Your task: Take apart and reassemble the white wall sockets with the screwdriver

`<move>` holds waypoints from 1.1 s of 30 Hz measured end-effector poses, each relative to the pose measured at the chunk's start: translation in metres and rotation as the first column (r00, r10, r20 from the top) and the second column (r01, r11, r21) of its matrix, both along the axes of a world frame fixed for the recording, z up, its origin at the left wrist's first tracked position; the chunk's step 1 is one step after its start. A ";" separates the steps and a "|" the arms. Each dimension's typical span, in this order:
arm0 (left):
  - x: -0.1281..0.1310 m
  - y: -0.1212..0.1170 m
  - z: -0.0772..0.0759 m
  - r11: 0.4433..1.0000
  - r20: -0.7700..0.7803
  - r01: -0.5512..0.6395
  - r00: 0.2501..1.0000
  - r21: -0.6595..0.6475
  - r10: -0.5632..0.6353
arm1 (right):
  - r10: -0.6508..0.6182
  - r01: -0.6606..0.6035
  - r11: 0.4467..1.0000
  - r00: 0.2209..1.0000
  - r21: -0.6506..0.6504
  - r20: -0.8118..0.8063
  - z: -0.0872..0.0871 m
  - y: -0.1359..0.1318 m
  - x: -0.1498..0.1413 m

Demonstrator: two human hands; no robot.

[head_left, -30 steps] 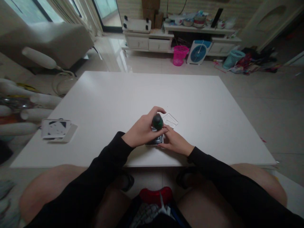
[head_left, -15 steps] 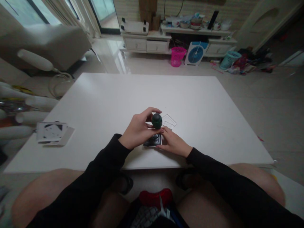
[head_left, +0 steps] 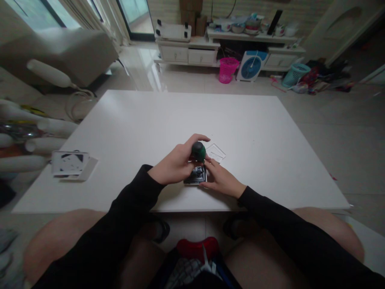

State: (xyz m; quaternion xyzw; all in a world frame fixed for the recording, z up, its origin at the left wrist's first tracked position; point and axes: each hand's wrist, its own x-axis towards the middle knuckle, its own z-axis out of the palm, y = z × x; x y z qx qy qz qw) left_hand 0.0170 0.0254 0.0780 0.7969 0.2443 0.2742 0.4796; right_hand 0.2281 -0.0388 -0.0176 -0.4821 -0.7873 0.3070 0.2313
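Note:
My left hand [head_left: 180, 158] is wrapped round the green handle of a screwdriver [head_left: 198, 151], seen nearly end-on with its dark cap toward me; the index finger reaches past it. Its shaft and tip are hidden. Directly below, a small black rectangular case [head_left: 197, 176] with moulded details and a clear edge lies on the white table. Along that case's right side, my right hand [head_left: 221, 176] grips it with thumb and fingers. Just beyond the fingers, a clear plastic frame or cover [head_left: 215, 152] rests flat on the table.
On the left side of the white table [head_left: 255, 120] lies a small white box [head_left: 72, 165] with a dark-patterned sheet. White padded rods [head_left: 57, 126] stand close to the table's left edge. Across the floor are a pink basket [head_left: 227, 70] and a blue fan [head_left: 251, 66].
My left thumb and fingers have shifted round the screwdriver handle, and the handle tilts slightly differently. More of the black case shows. My right hand stays at the case.

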 end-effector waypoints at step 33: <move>-0.045 0.016 0.012 0.919 0.050 -0.392 0.919 0.031 0.391 | -0.012 0.012 1.000 0.999 -0.007 0.050 -0.001 -0.001 0.000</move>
